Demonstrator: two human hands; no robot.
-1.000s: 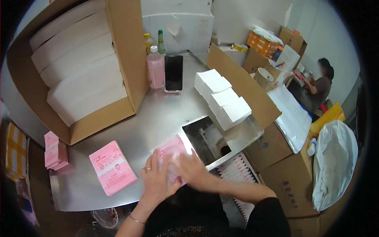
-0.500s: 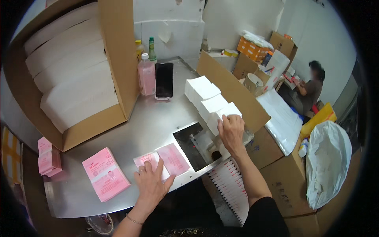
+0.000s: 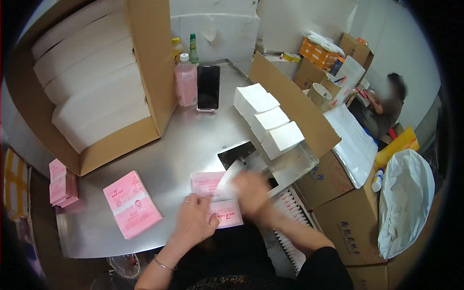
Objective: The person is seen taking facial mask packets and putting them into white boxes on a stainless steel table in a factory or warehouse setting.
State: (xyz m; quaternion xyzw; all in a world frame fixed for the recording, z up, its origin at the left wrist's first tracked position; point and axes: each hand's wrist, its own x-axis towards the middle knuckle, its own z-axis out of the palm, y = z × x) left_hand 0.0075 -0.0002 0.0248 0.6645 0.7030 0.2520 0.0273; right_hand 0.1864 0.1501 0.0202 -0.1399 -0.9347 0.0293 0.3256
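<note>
My left hand [image 3: 195, 220] is at the table's near edge, its thumb and fingers closed on a pink printed wrapper [image 3: 228, 213]. Behind it a second pink printed wrapper [image 3: 207, 180] lies flat. Smeared by motion, my right hand [image 3: 253, 195] is over the wrappers' right side with a folded white tissue [image 3: 229, 178] at its fingertips; its fingers are not distinct. White tissue stacks [image 3: 282, 137] stand in a row beyond it, beside a dark opening [image 3: 234, 153] in the metal table. A banded stack of pink wrappers [image 3: 133, 205] lies to the left.
A large carton [image 3: 152, 72] filled with white tissue stands at the left. Smaller pink bundles [image 3: 63, 183] sit by its corner. A phone [image 3: 208, 88] stands before a pink bottle [image 3: 186, 82]. At right are cartons [image 3: 350, 222], a white bag [image 3: 406, 203] and a seated person [image 3: 386, 106].
My right hand has left the white stacks and come down leftward to the wrappers, with white tissue. My left hand has shifted right, and one pink wrapper now lies at the near edge.
</note>
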